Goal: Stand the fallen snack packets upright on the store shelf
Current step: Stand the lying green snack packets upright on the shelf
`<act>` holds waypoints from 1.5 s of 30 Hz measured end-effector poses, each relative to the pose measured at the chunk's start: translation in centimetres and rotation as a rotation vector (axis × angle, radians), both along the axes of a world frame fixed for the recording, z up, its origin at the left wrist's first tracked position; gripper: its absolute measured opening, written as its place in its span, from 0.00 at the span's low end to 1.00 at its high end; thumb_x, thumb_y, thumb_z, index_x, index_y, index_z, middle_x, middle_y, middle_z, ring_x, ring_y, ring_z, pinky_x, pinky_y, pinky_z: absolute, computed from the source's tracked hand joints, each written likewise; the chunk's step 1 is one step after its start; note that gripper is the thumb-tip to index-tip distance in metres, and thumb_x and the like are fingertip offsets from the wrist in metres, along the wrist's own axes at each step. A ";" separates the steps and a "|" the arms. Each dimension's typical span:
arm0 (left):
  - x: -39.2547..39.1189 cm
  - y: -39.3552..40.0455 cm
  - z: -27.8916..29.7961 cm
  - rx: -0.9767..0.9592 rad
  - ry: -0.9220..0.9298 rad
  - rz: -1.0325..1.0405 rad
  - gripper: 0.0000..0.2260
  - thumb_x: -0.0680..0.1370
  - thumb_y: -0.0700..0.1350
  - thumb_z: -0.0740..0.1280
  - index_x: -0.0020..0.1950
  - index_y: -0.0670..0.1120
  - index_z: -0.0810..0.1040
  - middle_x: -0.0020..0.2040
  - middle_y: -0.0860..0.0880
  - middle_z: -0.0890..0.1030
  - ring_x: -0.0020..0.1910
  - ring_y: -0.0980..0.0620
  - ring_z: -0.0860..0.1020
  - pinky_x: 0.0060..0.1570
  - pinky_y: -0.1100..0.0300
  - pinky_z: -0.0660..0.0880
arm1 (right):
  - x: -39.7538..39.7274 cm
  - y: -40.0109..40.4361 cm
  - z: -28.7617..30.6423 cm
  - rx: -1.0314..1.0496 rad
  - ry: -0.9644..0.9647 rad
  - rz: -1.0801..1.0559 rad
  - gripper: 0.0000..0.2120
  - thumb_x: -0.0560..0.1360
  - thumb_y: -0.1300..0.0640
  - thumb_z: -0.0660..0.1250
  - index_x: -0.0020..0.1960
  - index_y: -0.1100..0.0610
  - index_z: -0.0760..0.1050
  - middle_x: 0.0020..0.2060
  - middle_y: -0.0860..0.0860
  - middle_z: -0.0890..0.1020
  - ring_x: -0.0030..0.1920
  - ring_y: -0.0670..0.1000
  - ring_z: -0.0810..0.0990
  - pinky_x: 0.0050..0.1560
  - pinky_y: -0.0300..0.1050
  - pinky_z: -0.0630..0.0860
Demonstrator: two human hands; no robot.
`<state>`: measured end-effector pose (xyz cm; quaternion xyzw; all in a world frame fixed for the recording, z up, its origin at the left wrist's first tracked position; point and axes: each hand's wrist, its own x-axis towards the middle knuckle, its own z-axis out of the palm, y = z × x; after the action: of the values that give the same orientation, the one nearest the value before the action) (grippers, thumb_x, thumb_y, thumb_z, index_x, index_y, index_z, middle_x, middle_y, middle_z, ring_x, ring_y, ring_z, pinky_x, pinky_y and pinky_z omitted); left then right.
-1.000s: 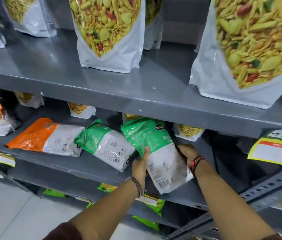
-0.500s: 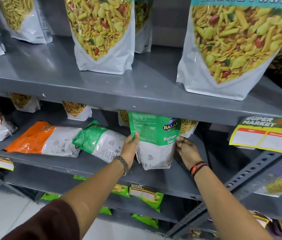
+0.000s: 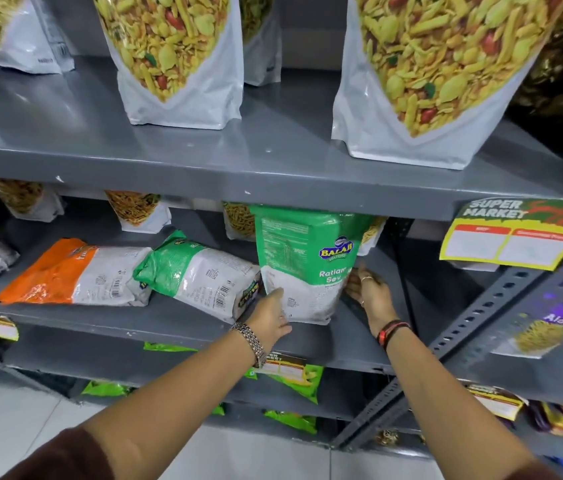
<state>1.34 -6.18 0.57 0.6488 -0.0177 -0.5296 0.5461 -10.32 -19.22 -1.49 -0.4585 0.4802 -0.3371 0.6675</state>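
A green and white Ratlami Sev packet point(image 3: 304, 268) stands upright on the grey middle shelf point(image 3: 155, 323), its top under the shelf above. My left hand point(image 3: 271, 318) presses its lower left corner. My right hand point(image 3: 370, 292) touches its lower right side with fingers spread. To the left a second green packet point(image 3: 200, 275) lies fallen on its back. Further left an orange and white packet point(image 3: 72, 275) also lies flat.
Large white pouches of yellow snack mix point(image 3: 176, 57) stand on the upper shelf point(image 3: 273, 168). Small pouches stand at the back of the middle shelf. A yellow price label point(image 3: 512, 237) hangs at the right beside a slotted grey upright point(image 3: 501, 303). Green packets fill the lower shelf.
The green packet went from lying tilted in both hands to standing upright on the shelf. My left hand slid down to its lower corner, and my right hand opened against its side.
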 end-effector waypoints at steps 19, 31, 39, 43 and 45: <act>-1.2 -3.2 -1.1 0.029 -0.267 0.048 0.22 0.79 0.49 0.58 0.67 0.37 0.68 0.68 0.38 0.72 0.66 0.40 0.71 0.67 0.50 0.68 | -3.5 3.2 -1.1 -0.140 0.214 -0.129 0.17 0.78 0.49 0.58 0.35 0.53 0.76 0.39 0.56 0.82 0.42 0.56 0.79 0.54 0.55 0.77; -5.0 -2.2 -2.3 0.020 -0.043 -0.073 0.33 0.77 0.64 0.49 0.76 0.45 0.56 0.76 0.44 0.61 0.73 0.43 0.64 0.68 0.52 0.64 | -0.3 1.0 2.0 0.165 -0.122 0.112 0.41 0.73 0.32 0.35 0.64 0.58 0.71 0.65 0.55 0.75 0.63 0.55 0.74 0.65 0.49 0.69; -2.1 -4.7 -1.7 0.016 -0.121 -0.088 0.33 0.76 0.66 0.42 0.72 0.49 0.65 0.72 0.46 0.70 0.70 0.46 0.68 0.69 0.51 0.63 | -3.9 3.3 0.6 0.096 -0.068 0.020 0.38 0.75 0.36 0.34 0.71 0.57 0.63 0.71 0.55 0.69 0.71 0.55 0.67 0.73 0.50 0.59; -1.7 -6.2 -0.8 0.029 -0.106 -0.152 0.36 0.75 0.67 0.42 0.75 0.45 0.60 0.75 0.43 0.65 0.72 0.44 0.66 0.72 0.49 0.61 | -5.3 3.5 0.5 0.081 -0.039 0.011 0.36 0.76 0.37 0.33 0.73 0.56 0.60 0.73 0.54 0.66 0.72 0.54 0.65 0.74 0.51 0.57; -1.6 -6.4 -0.5 0.003 -0.060 -0.182 0.37 0.76 0.66 0.42 0.75 0.42 0.59 0.75 0.42 0.64 0.73 0.44 0.64 0.71 0.51 0.60 | -5.7 3.5 0.4 0.062 -0.036 0.009 0.35 0.77 0.38 0.34 0.73 0.56 0.60 0.72 0.53 0.67 0.72 0.54 0.65 0.72 0.49 0.59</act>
<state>-0.25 -12.62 0.09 0.6610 -0.0923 -0.5572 0.4941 -15.98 -15.72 -1.06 -0.4336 0.4764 -0.3269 0.6915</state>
